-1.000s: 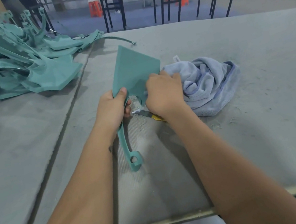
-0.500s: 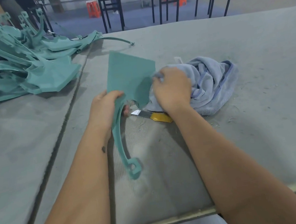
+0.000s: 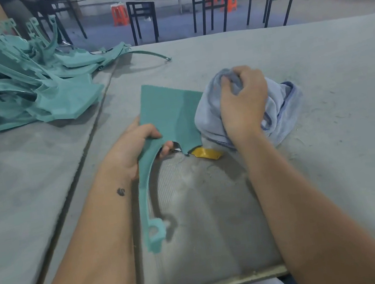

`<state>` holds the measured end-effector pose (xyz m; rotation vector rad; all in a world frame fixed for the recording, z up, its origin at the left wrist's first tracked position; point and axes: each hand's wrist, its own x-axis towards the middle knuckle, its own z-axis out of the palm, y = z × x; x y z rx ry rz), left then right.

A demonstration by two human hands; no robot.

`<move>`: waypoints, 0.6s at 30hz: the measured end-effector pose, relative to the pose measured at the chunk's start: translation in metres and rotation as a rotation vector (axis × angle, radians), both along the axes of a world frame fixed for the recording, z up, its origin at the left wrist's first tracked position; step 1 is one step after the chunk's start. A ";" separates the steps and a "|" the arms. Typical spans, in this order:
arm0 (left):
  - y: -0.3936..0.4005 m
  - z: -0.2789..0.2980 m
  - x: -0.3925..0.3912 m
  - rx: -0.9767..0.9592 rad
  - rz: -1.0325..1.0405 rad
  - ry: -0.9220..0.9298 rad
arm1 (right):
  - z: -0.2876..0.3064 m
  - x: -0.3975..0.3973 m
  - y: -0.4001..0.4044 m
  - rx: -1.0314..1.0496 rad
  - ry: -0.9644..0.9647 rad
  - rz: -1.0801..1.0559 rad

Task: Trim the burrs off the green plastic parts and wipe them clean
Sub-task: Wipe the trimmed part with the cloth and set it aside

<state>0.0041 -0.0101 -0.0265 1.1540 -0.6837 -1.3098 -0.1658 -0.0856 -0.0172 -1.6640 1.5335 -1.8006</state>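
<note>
Dozens of green parts (image 3: 28,92) sit heaped at far left on the grey bench (image 3: 317,73), well apart from the work spot. Next over, the left hand (image 3: 131,147) holds the part in hand (image 3: 168,115) where its flat panel narrows: thumb curled over the top face, fingers underneath, one fingertip showing through the notch. Panel tilts up off the bench; its long curved arm hangs down toward the person w/ the ring end near the bench edge. Under the panel's lower corner lies a yellow-handled knife (image 3: 206,153), blade end mostly hidden by the part. Right of that, the right hand (image 3: 243,104) is fisted round a bunched blue cloth (image 3: 281,106), which touches the panel's right edge and rests on the bench.

Looks like the wipe step is about to start. Risks, as I judge them:
- knife sits just below part + near left fingertips; a hard wipe stroke downward could drag hand or cloth onto the blade
- part is gripped at one narrow spot only, so pressure on the panel may twist it loose
- shavings scattered on bench could get picked up by the cloth & smeared back on.
</note>
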 end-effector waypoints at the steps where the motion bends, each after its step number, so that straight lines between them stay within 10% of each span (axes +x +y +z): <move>1: -0.001 -0.001 -0.002 -0.010 -0.020 -0.026 | -0.002 0.003 0.000 0.000 0.130 0.053; 7: -0.003 -0.007 -0.002 -0.153 -0.079 -0.244 | 0.002 0.026 0.018 0.107 0.799 0.447; 11: -0.001 -0.006 -0.002 -0.169 -0.129 -0.154 | 0.007 0.025 0.025 0.160 0.676 0.650; 18: 0.000 -0.009 0.000 -0.198 -0.174 -0.250 | -0.005 0.005 -0.004 0.263 0.454 0.178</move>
